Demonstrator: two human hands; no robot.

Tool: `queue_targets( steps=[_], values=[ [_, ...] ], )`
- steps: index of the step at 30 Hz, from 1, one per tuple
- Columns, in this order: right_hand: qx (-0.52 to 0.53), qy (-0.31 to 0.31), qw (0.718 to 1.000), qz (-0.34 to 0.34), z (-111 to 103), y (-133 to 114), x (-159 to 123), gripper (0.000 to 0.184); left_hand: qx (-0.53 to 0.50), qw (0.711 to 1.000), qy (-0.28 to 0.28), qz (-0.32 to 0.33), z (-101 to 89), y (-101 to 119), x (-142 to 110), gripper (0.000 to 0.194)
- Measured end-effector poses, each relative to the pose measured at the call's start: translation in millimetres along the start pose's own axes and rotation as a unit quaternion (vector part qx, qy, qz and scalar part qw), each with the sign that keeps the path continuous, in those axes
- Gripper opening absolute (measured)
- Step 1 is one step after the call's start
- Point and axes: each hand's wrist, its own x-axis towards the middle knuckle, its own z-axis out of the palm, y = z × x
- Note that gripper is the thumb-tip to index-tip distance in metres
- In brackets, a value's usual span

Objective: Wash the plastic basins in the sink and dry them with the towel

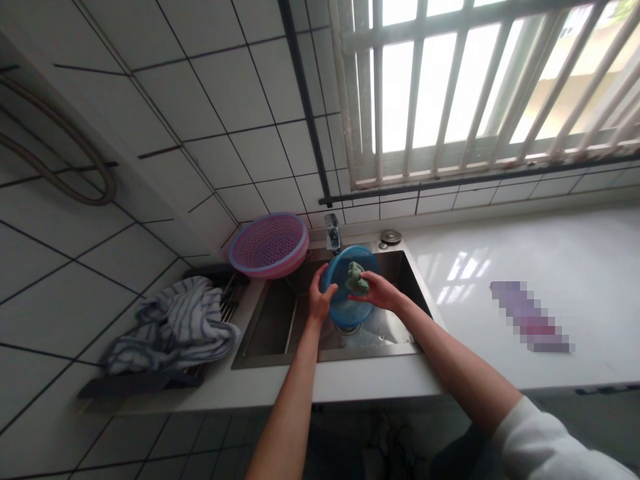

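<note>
A blue plastic basin [353, 312] is held tilted over the metal sink [280, 323], its inside turned toward me. My left hand [320, 297] grips the basin's left rim, thumb on the inner side and fingers behind. In my right hand [376, 292] is a crumpled green cloth [356, 277], pinched between thumb and fingers in front of the basin's inside. Right behind the basin stands the chrome faucet [332, 232]. Below the basin, part of the sink drain [349, 330] shows.
A pink and blue colander [270, 247] sits at the sink's back left corner. Left of the sink, a striped towel [175, 327] lies heaped on a dark rack. A metal drain plug [391, 237] rests behind the sink. White countertop [465, 320] extends right, with a blurred patch on it.
</note>
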Motion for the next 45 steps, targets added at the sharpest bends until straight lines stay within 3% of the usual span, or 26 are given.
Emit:
queue_targets(
  steps=[6, 10, 12, 14, 15, 19, 22, 30, 36, 40, 43, 45],
  values=[
    [0.138, 0.056, 0.989, -0.007, -15, -20, -2, 0.026, 0.127, 0.992, 0.019, -0.005, -7.6, 0, -2, 0.067],
    [0.153, 0.029, 0.987, -0.031, -18, -19, 1, 0.049, 0.131, 0.990, 0.044, -0.032, -10.8, -6, -1, 0.066],
    [0.145, 0.018, 0.988, -0.044, -18, -18, 2, 0.041, 0.128, 0.990, 0.049, -0.037, -11.9, -8, -1, 0.066],
    [0.127, 0.036, 0.990, -0.047, -19, -16, 3, 0.020, 0.131, 0.990, 0.048, -0.031, -12.9, -9, 0, 0.065],
    [0.116, 0.054, 0.991, -0.047, -19, -15, 4, 0.022, 0.134, 0.990, 0.047, -0.028, -13.3, -9, 0, 0.065],
    [0.066, 0.116, 0.990, -0.052, -21, -10, 8, 0.058, 0.136, 0.989, 0.051, -0.031, -13.6, -7, 0, 0.064],
    [0.047, 0.129, 0.989, -0.048, -21, -8, 10, 0.065, 0.135, 0.989, 0.054, -0.035, -12.8, -5, 0, 0.064],
    [0.063, 0.140, 0.986, -0.068, -21, -9, 10, 0.062, 0.140, 0.988, 0.055, -0.026, -12.3, -5, 0, 0.063],
    [0.092, 0.121, 0.985, -0.083, -22, -9, 10, 0.036, 0.135, 0.989, 0.051, -0.035, -11.7, -4, -1, 0.065],
    [0.133, 0.130, 0.978, -0.090, -22, -11, 10, 0.027, 0.130, 0.990, 0.049, -0.033, -10.7, -5, -1, 0.065],
    [0.133, 0.135, 0.977, -0.096, -22, -12, 10, 0.030, 0.131, 0.989, 0.051, -0.035, -10.4, -5, -1, 0.064],
    [0.124, 0.149, 0.976, -0.099, -22, -13, 9, 0.042, 0.136, 0.988, 0.054, -0.039, -10.4, -6, -1, 0.065]
  ],
)
